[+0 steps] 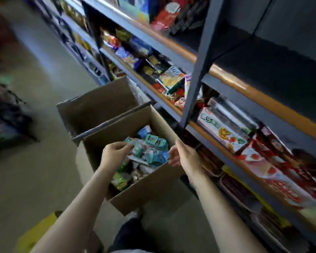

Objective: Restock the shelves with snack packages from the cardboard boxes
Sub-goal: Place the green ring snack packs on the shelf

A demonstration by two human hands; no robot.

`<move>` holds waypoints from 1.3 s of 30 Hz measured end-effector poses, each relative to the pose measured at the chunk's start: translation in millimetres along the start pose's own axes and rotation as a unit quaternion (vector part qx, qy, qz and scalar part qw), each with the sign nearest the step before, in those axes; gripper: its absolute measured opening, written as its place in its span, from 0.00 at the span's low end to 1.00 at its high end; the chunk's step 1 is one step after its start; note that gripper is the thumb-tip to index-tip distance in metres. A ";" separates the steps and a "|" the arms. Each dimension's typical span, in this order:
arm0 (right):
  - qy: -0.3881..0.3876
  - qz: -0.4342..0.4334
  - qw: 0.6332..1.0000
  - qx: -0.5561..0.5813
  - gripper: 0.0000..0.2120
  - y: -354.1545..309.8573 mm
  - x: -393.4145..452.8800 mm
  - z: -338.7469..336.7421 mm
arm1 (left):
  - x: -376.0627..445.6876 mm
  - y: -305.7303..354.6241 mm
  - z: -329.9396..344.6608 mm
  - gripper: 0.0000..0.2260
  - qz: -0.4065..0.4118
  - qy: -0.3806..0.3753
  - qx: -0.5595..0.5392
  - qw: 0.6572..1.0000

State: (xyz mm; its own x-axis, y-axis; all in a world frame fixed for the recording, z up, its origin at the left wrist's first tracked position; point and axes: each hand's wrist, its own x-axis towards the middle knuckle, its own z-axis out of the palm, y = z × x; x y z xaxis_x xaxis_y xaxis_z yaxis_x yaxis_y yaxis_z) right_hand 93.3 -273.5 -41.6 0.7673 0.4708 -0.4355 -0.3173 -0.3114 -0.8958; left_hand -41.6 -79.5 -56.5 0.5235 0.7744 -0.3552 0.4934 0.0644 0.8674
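An open cardboard box (148, 187) stands on the floor beside the shelving and holds several teal snack packages (154, 148) and green ones (119, 180). My left hand (113, 155) hovers over the box's left side, fingers curled, fingertips touching a teal pack; the blur hides whether it grips. My right hand (182, 155) hovers over the box's right rim, fingers loosely bent, holding nothing. A second cardboard box (98, 108) stands just behind, its inside dark. The shelves (173, 106) on the right carry many snack bags and boxes.
Shelf uprights (197, 73) and orange-edged shelf fronts run along the right. The upper right shelf bay (263, 57) is dark and bare. A yellow object (38, 232) lies at the lower left. Dark blurred goods sit at the far left of the aisle floor (35, 170).
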 end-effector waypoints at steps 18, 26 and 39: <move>-0.177 0.177 0.872 -0.421 0.29 191.1 122.0 273.2 | 95.3 -200.1 -99.3 0.32 -0.107 0.007 0.004 0.994; -0.193 0.097 0.766 -0.606 0.37 215.8 124.8 283.0 | 99.2 -206.8 -95.6 0.35 -0.108 -0.012 -0.037 0.993; -0.123 0.083 0.970 -0.195 0.08 79.5 110.0 181.7 | 92.1 -131.9 -91.2 0.37 0.078 0.037 0.178 0.980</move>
State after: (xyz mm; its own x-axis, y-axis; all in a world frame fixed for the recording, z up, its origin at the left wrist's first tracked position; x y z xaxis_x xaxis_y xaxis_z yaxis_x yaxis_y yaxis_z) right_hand 51.2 -96.5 -177.0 0.5519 0.5554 -0.6221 -0.1537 -0.6654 -0.7305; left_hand -121.8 40.8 -171.9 0.5661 0.8019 -0.1909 0.6294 -0.2709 0.7283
